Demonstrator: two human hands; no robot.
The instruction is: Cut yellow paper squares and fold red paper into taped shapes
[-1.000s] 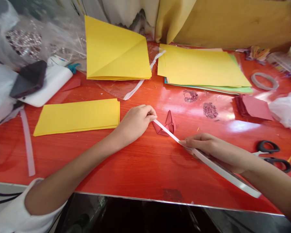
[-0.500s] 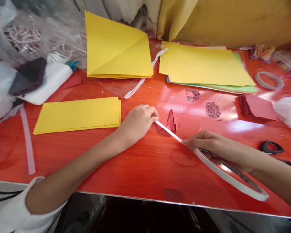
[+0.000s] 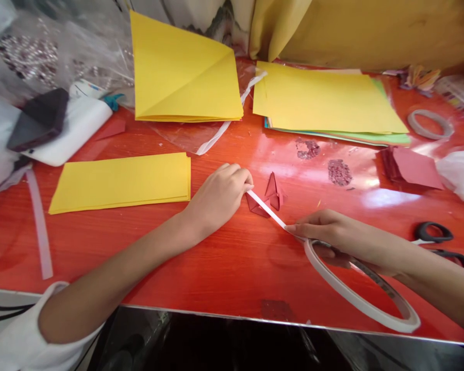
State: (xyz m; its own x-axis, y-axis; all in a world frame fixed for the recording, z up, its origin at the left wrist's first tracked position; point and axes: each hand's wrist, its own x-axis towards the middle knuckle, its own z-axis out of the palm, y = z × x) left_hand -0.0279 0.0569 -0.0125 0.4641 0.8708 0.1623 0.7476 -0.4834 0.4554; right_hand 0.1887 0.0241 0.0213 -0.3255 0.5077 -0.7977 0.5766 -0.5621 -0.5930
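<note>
Between my two hands runs a taut strip of white tape (image 3: 268, 210). My left hand (image 3: 226, 193) pinches its free end, fingers closed. The fingers of my right hand (image 3: 325, 229) close on the strip near where it leaves the large, thin tape roll (image 3: 363, 304), which hangs tilted below that hand, over the table's front part. Under the strip, a small folded red paper piece (image 3: 274, 193) lies on the table, partly crossed by the tape. Left of my left hand sits a stack of narrow yellow paper (image 3: 123, 183).
Folded yellow paper (image 3: 187, 72) and a stack of coloured sheets (image 3: 328, 98) lie at the back. On the right are black-handled scissors (image 3: 435, 233), red paper pieces (image 3: 415, 167) and another tape roll (image 3: 430, 124). A dark phone-like object (image 3: 38, 119) rests at left.
The tape roll has swung slightly left and down beneath my right hand, which has shifted a little left. My left hand stays almost in place, still pinching the tape end.
</note>
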